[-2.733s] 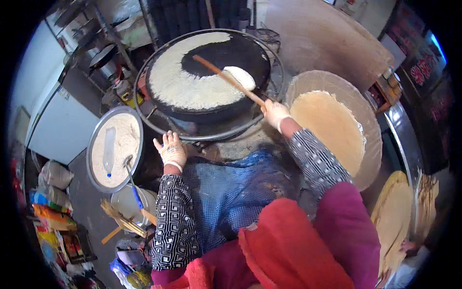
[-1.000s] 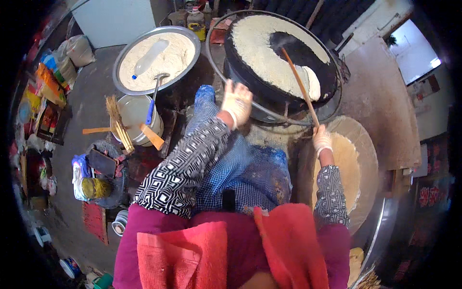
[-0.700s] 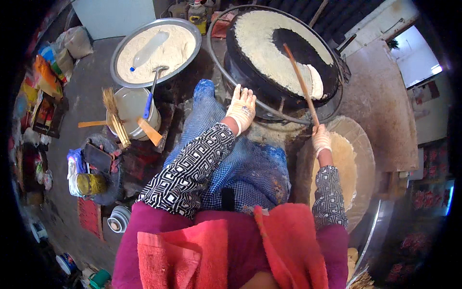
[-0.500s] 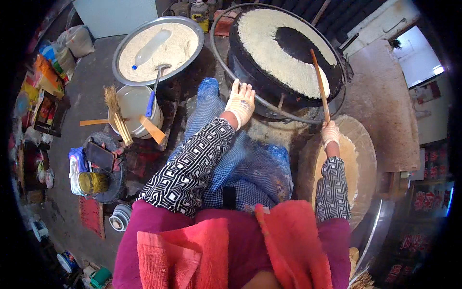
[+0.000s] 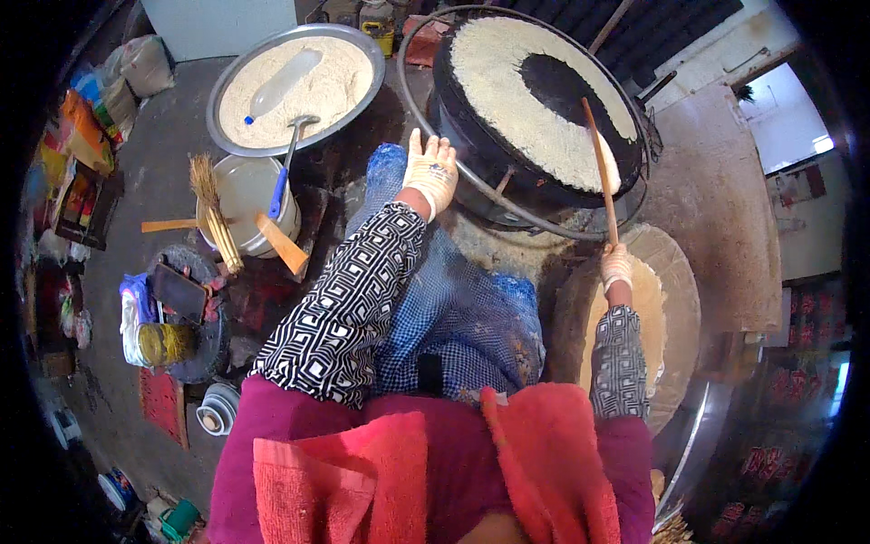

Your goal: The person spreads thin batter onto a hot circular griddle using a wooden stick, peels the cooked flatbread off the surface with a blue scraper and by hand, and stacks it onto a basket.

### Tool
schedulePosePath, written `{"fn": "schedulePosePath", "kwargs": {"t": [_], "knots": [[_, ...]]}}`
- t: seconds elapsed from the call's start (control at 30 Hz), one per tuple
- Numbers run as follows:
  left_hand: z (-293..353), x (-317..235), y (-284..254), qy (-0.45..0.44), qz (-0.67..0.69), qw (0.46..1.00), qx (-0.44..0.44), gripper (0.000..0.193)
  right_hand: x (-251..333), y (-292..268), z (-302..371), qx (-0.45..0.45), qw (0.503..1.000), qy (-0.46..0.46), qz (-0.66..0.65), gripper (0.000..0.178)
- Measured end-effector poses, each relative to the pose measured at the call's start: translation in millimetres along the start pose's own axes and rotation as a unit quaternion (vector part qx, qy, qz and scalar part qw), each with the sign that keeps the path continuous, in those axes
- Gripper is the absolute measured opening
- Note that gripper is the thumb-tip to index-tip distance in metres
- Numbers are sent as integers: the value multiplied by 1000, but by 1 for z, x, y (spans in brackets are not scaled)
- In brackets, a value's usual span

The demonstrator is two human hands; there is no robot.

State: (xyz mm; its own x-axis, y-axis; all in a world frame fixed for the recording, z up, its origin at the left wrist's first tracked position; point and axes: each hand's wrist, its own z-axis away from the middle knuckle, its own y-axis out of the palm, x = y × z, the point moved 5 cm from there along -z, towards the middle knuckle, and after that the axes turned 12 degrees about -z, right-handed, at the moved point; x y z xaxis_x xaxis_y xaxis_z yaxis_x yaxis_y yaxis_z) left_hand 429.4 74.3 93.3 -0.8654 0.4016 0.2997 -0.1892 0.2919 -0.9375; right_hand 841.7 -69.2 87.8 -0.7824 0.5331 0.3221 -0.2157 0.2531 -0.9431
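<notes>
While the batter basin [image 5: 294, 86] sits far left, my left hand [image 5: 430, 172] rests open, fingers spread, by the near rim of the griddle [image 5: 535, 100]. My right hand [image 5: 616, 267] grips the spreader stick [image 5: 600, 168] at its near end; it looks light, stiff, easy to steer.

Griddle [image 5: 507, 100] top edge gets cut off by the frame. The stick [image 5: 600, 163] has its far tip lost against the batter, and its lower end vanishes inside the right hand [image 5: 617, 267]. Floor clutter [image 5: 163, 317] on the left is too blurry to identify.
</notes>
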Motion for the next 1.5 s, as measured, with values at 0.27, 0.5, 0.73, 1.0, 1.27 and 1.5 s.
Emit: {"fn": "schedulePosePath", "kwargs": {"t": [0.27,0.5,0.73,1.0,1.27,1.5], "knots": [[-14,31,9,-36,7,998,52,57,14,8,31,26,999,-31,34,26],[-2,-22,-62,50,64,997,12,47,11,2,13,43,991,43,-117,31],[31,-53,-32,108,94,988,-54,54,67,-7,11,44,998,-10,-51,30],[22,-52,-21,124,4,992,-7,61,36,-22,16,70,994,61,-48,37],[5,-16,-13,85,-20,996,13,65,44,-21,7,36,999,13,-15,29],[-12,15,3,52,21,998,-40,52,35,-8,13,-5,998,-27,-54,22]]}}
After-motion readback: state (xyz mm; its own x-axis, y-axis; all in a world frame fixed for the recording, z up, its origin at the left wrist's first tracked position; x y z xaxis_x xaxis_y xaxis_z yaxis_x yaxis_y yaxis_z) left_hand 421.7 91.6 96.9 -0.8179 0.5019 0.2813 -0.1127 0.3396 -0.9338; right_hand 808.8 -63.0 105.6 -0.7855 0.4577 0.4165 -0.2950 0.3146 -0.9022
